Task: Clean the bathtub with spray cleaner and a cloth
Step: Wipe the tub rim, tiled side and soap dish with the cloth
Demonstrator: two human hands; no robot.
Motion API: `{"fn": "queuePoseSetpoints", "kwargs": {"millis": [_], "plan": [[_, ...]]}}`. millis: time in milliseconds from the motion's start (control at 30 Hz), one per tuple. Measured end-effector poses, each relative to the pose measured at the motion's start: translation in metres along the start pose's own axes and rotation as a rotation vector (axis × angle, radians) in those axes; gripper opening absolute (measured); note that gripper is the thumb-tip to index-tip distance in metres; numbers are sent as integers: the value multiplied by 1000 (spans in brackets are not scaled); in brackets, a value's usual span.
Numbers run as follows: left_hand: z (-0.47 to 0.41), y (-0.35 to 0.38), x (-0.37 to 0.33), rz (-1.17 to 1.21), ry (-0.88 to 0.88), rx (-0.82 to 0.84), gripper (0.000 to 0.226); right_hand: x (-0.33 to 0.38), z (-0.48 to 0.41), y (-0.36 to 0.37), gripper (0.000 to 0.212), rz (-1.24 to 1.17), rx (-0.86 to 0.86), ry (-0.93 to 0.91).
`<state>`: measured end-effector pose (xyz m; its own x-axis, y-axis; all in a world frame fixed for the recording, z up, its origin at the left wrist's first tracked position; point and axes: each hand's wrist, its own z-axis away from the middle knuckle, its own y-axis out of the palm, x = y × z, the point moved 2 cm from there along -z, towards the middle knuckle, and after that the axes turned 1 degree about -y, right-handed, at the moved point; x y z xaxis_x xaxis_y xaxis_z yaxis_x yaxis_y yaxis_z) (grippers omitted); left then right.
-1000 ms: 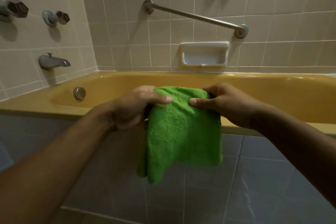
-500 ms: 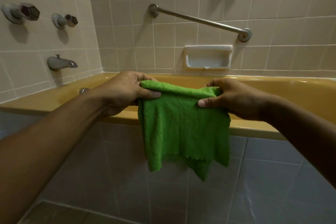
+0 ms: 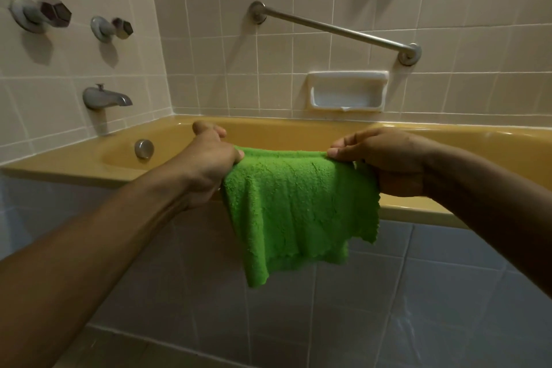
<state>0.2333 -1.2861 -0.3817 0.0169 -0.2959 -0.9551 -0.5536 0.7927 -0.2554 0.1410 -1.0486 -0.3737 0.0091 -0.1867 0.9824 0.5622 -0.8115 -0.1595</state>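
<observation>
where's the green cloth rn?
Head view, centre: the green microfibre cloth hangs between the left hand and right hand, pinched at its top edge, before the yellow bathtub rim.

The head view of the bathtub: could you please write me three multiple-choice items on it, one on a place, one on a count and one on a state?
1. Where is the soap dish?
A. on the tub rim
B. on the floor tiles
C. in the back wall, under the lower end of the grab bar

2. How many hexagonal tap handles are on the side wall?
A. one
B. two
C. three

3. How is the green cloth held?
A. spread between the left hand and the right hand, hanging down
B. balled in one hand
C. lying in the tub

Answers:
1. C: it is recessed in the tiles below the bar.
2. B: two handles show above the spout.
3. A: each hand pinches an upper corner.
</observation>
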Motion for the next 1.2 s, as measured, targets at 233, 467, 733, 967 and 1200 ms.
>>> {"fn": "queuePoseSetpoints", "kwargs": {"millis": [233, 467, 733, 967, 1200], "plan": [[-3, -10, 15, -34, 90, 108, 49, -6, 5, -11, 79, 279, -90, -180], [-25, 1, -6, 123, 125, 191, 39, 21, -11, -36, 54, 309, -148, -182], [-81, 8, -92, 36, 292, 143, 24, 100, -34, -67, 15, 240, -180, -290], [-73, 18, -97, -81, 224, 243, 30, 98, -27, -83, 19, 407, -156, -239], [-59, 35, -32, -87, -240, 304, 35, 30, -29, -84, 30, 193, -33, 257]]}}
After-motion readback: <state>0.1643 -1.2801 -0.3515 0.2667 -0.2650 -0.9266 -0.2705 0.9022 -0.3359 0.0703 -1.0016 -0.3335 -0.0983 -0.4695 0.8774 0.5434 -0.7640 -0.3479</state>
